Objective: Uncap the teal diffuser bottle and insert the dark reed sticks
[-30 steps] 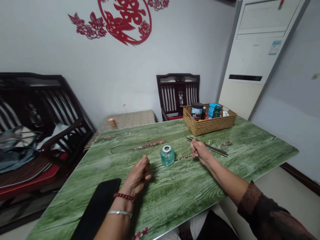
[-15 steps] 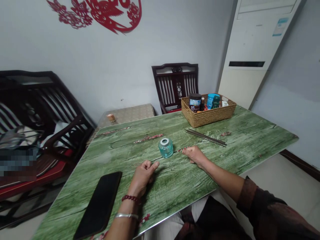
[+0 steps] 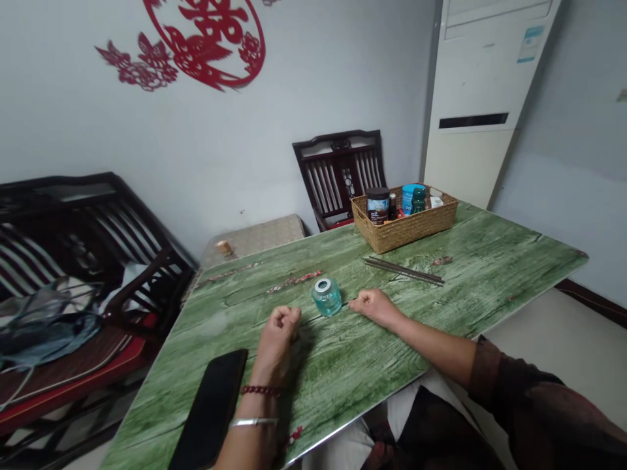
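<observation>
A small turquoise glass bottle with a silver-coloured collar round its open mouth stands upright on the green table. Left of the bottle, a short gap away, is my left hand, its fingers curled in a loose fist; nothing shows in it. A red bead bracelet and a silver bangle circle that wrist. My right hand rests by the tabletop just right of the bottle, fingers folded in, without touching the glass. Beyond it lie several thin dark sticks in a loose bundle.
A wicker basket of jars and bottles sits at the table's far edge. A black phone lies at the near left. Dark wooden chairs stand behind and to the left. A white floor-standing air conditioner is at the back right.
The view has tilted up slightly. My left hand has lifted a little, its thumb now tucked closer to the fingers. My right hand has shifted left, nearer the bottle. The sticks have stayed put.
</observation>
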Motion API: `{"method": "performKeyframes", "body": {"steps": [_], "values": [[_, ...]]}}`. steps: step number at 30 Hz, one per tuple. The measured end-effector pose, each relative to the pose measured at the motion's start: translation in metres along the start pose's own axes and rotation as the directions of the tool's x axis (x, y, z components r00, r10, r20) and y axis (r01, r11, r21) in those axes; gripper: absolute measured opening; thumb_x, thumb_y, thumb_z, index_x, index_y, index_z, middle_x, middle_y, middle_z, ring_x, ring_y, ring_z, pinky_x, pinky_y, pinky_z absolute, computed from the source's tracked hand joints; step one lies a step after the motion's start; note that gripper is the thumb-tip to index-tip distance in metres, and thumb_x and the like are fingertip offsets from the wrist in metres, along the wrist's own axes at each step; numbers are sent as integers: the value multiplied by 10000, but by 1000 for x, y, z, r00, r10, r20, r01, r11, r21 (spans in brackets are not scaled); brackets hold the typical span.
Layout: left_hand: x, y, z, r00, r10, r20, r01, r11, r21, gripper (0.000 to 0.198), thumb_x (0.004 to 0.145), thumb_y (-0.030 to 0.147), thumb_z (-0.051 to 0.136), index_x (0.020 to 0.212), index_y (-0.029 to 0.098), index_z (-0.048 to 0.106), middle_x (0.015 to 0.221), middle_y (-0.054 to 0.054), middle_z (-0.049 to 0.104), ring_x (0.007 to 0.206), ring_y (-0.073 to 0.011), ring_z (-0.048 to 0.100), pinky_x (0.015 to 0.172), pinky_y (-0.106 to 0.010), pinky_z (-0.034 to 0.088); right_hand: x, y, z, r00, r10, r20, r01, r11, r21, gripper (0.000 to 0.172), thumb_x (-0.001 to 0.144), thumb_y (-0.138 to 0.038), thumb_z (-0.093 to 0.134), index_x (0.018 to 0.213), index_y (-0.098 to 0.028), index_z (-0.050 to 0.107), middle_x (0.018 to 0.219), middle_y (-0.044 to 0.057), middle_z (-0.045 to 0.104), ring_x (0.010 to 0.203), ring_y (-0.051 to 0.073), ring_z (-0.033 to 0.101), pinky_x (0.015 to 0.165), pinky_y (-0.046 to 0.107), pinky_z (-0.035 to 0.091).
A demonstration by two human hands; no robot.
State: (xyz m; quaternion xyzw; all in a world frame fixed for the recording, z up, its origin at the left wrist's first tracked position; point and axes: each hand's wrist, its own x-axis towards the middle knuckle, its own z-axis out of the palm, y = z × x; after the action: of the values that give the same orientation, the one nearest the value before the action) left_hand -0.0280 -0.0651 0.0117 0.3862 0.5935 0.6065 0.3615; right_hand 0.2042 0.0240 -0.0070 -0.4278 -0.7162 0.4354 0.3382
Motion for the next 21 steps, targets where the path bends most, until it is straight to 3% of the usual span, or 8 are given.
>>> {"method": "performKeyframes", "body": {"steps": [2,4,7,9,13,21], "values": [[19,15,7,993,115,-15,-116,992,-45,578,637,626,809,953,228,532,774,40,601,649,-117,608,646,-257,528,13,-11,6,999,3,-47,-4,1000,-11,380,676,-487,814,840,-203,622,739,-45,605,710,135,561,657,241,404],[35,24,18,980,201,5,-201,978,-49,654,656,619,803,1111,229,540,1082,-77,670,955,-193,686,831,-334,555,28,-19,15,998,-37,-58,37,999,-2,641,584,-404,893,1125,-213,606,1022,18,685,936,188,641,823,296,478],[48,20,37,956,280,82,-272,957,-97,709,716,597,773,1267,225,526,1343,-167,608,1241,-274,614,1010,-423,507,46,-21,33,995,-90,40,89,996,21,946,528,-325,934,1350,-207,480,1323,111,622,1210,253,604,1018,381,453],[50,7,44,938,294,182,-274,953,-127,722,745,567,764,1334,229,519,1406,-181,587,1327,-302,567,1081,-459,466,52,-16,43,990,-101,102,101,995,6,958,548,-306,930,1375,-212,455,1348,117,614,1234,274,598,1025,403,457],[46,-10,44,898,281,340,-273,959,-71,701,797,545,733,1389,225,540,1444,-172,585,1387,-320,520,1125,-474,433,52,-8,51,985,-105,136,119,988,-101,761,643,-338,884,1292,-206,509,1207,90,677,1115,284,648,911,385,494],[45,-3,38,877,270,396,-321,945,67,598,899,486,652,1422,220,535,1359,-135,654,1292,-285,589,1132,-454,405,53,-6,49,985,-84,151,118,967,-226,739,659,-415,872,1262,-178,515,1153,109,686,1035,290,661,843,365,484]]}}
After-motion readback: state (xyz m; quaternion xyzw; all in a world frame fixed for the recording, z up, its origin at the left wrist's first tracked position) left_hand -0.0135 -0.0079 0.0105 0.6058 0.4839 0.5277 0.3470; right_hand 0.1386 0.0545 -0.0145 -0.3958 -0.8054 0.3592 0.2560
